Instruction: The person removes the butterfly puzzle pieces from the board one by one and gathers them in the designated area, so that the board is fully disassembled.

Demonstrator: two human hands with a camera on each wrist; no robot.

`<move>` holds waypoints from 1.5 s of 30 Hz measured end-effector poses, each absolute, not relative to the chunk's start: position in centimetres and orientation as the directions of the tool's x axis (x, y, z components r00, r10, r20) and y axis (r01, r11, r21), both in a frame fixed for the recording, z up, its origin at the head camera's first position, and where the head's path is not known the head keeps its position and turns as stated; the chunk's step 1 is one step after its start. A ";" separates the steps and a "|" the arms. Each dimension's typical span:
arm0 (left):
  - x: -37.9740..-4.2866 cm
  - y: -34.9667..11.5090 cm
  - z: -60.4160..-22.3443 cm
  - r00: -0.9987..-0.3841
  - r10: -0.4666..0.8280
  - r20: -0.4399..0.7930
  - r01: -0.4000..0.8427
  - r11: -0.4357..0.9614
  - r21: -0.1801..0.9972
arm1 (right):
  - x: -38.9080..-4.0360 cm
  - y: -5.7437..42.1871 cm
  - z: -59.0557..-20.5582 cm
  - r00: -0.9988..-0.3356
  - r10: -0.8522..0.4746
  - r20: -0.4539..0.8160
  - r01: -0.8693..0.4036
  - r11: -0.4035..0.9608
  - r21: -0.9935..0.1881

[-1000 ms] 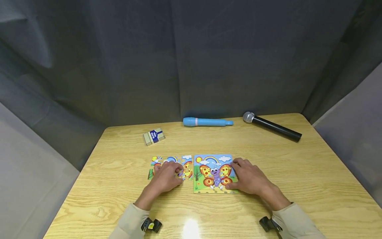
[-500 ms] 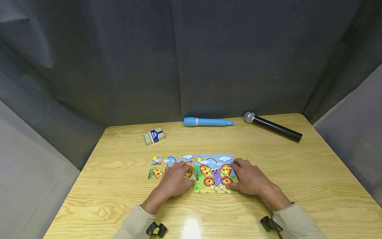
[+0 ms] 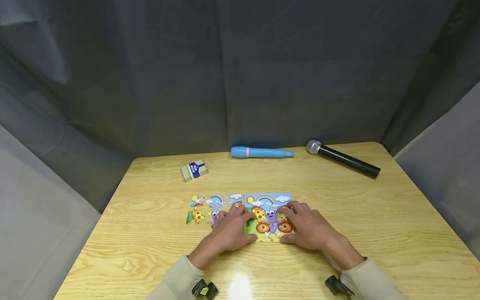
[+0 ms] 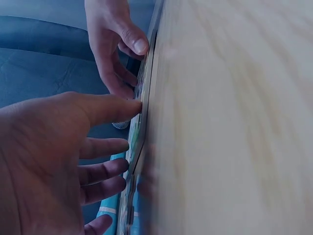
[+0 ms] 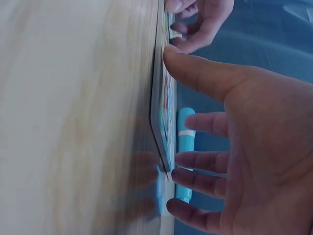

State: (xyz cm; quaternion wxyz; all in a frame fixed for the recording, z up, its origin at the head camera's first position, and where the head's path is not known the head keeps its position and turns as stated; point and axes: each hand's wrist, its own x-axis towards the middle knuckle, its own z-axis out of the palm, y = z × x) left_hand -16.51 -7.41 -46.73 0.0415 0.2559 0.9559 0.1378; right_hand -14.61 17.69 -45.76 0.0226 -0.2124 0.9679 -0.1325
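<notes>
A butterfly puzzle (image 3: 268, 223) is seemingly being steadied between left grip (image 3: 233, 231) and right grip (image 3: 310, 228) (both loosely spread, nothing clasped); light pressure seems needed.

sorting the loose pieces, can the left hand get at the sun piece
Likely yes: nothing covers the sun piece, and only flat loose pieces and tabletop lie between it and the left hand.

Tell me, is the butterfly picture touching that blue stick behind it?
Apart: the head view shows a strip of wooden table between the butterfly picture and the blue stick beyond it.
</notes>
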 end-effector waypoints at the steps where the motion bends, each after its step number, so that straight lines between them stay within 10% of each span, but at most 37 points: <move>1: -16.5 -7.4 -46.7 -0.866 0.501 -0.009 0.478 0.832 0.282 | -14.5 17.5 -45.7 -0.904 -0.428 0.015 -0.416 0.870 -0.263; 45: -17.2 -7.0 -46.2 -0.854 0.515 -0.076 0.457 0.812 0.364 | -14.3 16.7 -46.1 -0.793 -0.604 0.083 -0.604 0.758 -0.246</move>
